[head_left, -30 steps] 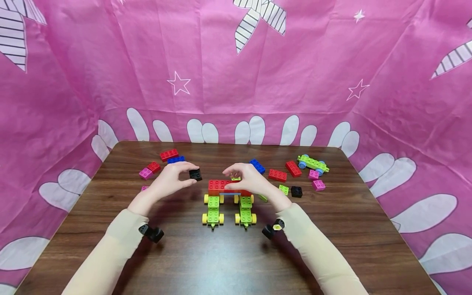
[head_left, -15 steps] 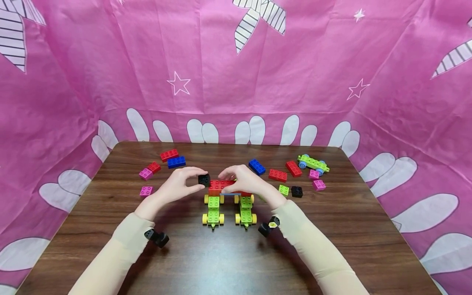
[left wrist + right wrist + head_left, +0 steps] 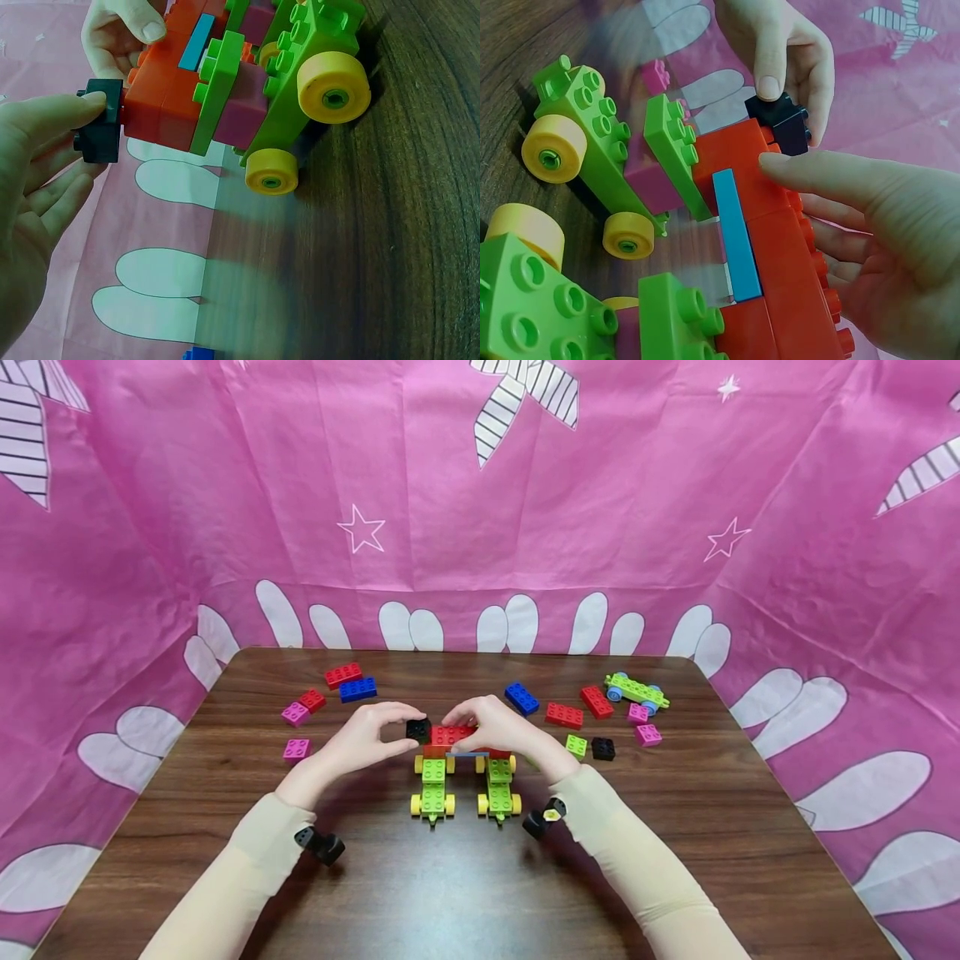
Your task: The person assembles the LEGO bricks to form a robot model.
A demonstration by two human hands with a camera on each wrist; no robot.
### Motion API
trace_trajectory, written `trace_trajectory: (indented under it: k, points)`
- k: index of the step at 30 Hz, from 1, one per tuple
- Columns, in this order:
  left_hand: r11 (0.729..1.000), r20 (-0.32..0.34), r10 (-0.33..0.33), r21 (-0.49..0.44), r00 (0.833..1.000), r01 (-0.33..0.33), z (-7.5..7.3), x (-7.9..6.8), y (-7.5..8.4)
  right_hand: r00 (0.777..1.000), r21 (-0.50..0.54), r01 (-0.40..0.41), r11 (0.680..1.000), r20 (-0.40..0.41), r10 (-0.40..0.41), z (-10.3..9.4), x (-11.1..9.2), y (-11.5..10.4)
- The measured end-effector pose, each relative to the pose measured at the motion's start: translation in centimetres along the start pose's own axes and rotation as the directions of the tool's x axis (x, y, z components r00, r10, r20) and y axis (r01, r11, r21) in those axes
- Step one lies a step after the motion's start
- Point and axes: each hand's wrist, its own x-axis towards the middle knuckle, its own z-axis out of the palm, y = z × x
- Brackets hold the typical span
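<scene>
A small black brick [image 3: 417,730] is pinched between the thumb and fingers of my left hand [image 3: 365,735]. It sits over the left end of a row of red bricks [image 3: 450,736], meeting a stud there in the left wrist view; whether it is pressed fully down cannot be told. My right hand [image 3: 497,727] grips the red row, thumb on the near face and fingers behind. The row bridges two lime wheeled bases [image 3: 433,798] with yellow wheels. Pink bricks [image 3: 651,178], lime bricks [image 3: 676,142] and a blue strip [image 3: 736,232] show underneath.
Loose red, blue and pink bricks [image 3: 297,749] lie at left. On the right are a blue brick [image 3: 522,698], red bricks [image 3: 564,716], a lime brick [image 3: 576,745], a black brick [image 3: 603,748] and a lime wheeled base [image 3: 637,692]. A pink cloth stands behind the table [image 3: 450,893].
My left hand has carried the black brick rightward and down onto the left end of the red row. My right hand has shifted slightly left along the row.
</scene>
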Motion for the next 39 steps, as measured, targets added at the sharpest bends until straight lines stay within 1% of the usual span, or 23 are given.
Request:
trace_trajectory:
  k: [6, 12, 24, 31, 39]
  points:
    - [1.000, 0.014, 0.010, 0.011, 1.000, -0.010, 0.0, 0.3, 0.0, 1.000, -0.005, 0.002, 1.000, 0.002, -0.002, 0.0, -0.1, -0.1]
    - [1.000, 0.042, 0.007, 0.013, 0.999, -0.008, -0.1, 0.7, 0.1, 1.000, 0.003, -0.014, 1.000, -0.001, 0.014, 0.1, 0.0, 0.0]
    - [0.997, 0.086, 0.029, 0.070, 0.996, -0.035, -0.5, 1.5, 0.2, 1.000, 0.011, -0.025, 1.000, 0.002, 0.025, 0.2, 0.0, 0.1]
    - [0.997, 0.130, 0.011, 0.079, 0.991, -0.021, -0.8, 1.9, 0.6, 1.000, 0.018, -0.021, 1.000, 0.000, 0.021, 0.1, 0.0, 0.1]
    - [0.994, 0.150, 0.008, 0.110, 0.989, -0.025, -1.0, 2.1, 1.0, 1.000, 0.019, -0.022, 1.000, -0.002, 0.022, 0.2, -0.1, 0.1]
